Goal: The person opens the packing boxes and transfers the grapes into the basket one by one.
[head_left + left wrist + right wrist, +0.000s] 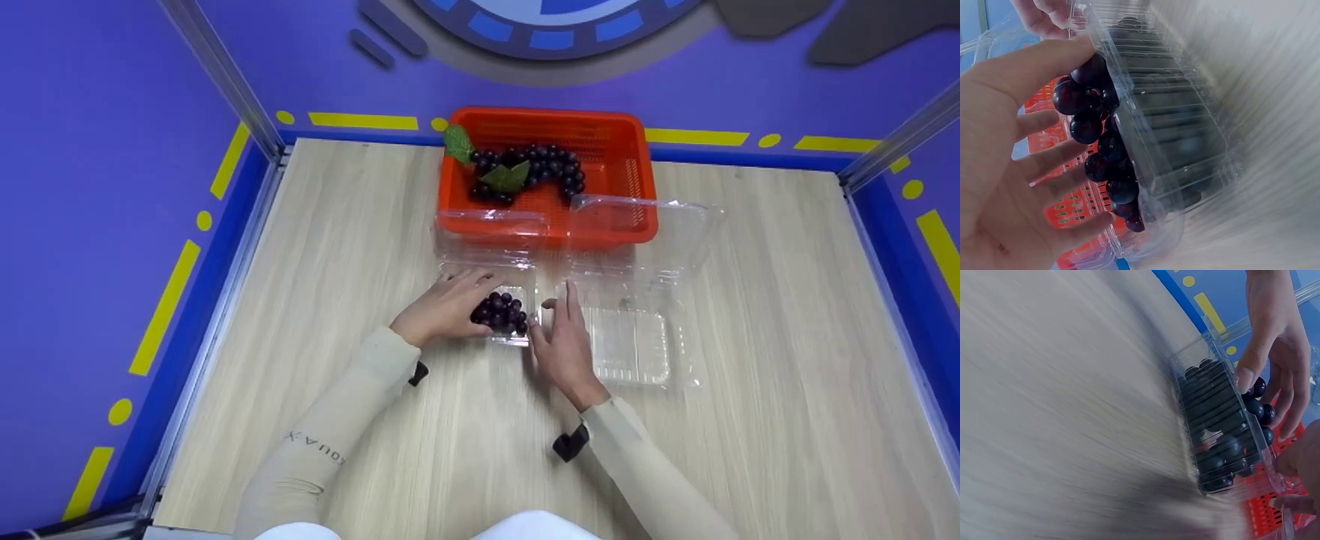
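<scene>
A bunch of dark purple grapes (500,313) lies in an open clear plastic clamshell box (512,341) on the table, its lid raised at the back. My left hand (450,307) rests over the left side of the bunch. In the left wrist view its fingers are spread beside the grapes and the thumb lies at the box's rim. My right hand (564,349) is at the right edge of the same box, thumb touching the rim, forefinger stretched forward. The right wrist view shows grapes (1255,408) standing above the rim under the left hand (1278,337).
A second clear clamshell box (630,345) lies with its lid raised, right of my right hand. Behind both boxes stands a red basket (547,114) holding dark grapes (555,169) with green leaves (506,177). Blue panels (360,82) border the wooden table (780,360).
</scene>
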A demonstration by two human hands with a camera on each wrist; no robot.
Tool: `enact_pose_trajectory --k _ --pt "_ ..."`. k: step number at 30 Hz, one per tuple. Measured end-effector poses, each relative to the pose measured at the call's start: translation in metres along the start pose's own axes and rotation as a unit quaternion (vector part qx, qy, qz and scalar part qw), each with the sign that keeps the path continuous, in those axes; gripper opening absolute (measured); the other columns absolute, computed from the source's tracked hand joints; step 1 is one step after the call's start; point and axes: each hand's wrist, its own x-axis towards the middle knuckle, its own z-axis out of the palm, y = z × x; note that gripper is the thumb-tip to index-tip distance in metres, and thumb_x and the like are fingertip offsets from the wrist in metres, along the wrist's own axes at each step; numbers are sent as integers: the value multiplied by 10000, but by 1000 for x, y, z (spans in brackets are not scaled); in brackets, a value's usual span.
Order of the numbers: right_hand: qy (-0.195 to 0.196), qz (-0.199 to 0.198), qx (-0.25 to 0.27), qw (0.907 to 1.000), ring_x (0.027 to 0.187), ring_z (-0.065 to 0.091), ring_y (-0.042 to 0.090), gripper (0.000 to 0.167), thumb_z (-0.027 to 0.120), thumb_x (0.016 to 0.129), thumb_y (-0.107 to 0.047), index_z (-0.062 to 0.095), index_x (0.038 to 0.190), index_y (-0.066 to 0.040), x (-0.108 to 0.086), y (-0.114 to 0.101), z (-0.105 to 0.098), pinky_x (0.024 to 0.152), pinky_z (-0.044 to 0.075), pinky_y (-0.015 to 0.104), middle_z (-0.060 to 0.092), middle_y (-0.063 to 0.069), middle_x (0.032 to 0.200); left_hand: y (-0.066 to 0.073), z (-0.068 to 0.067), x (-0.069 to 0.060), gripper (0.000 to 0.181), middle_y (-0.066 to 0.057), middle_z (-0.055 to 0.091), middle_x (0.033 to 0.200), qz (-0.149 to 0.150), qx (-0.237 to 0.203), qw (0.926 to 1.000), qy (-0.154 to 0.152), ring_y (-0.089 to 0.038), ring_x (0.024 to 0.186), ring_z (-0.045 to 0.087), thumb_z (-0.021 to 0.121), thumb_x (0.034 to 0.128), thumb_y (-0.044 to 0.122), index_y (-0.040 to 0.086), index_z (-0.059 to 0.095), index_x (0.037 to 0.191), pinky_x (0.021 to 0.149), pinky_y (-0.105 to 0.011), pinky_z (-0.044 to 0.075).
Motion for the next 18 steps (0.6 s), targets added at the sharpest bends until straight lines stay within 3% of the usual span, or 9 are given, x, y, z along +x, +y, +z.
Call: enact_pose_trajectory --k 8,18 --pt "162 -108 -176 9997 1425 326 328 294 640 907 -213 572 1148 -57 -4 -3 -5 1090 370 520 213 141 1604 0 5 3 853 -85 394 1522 -193 -69 9995 -260 -352 1409 362 741 810 423 282 290 1520 1140 -631 230" --pt "252 -29 -188 9995 1417 343 331 278 640 894 -218 577 1130 -86 -6 -5 -8 1020 392 584 256 148 1588 1 9 15 860 -51 380 1543 -351 -379 9969 -597 -379 1412 346 769 790 359 248 316 1513 1092 -703 220"
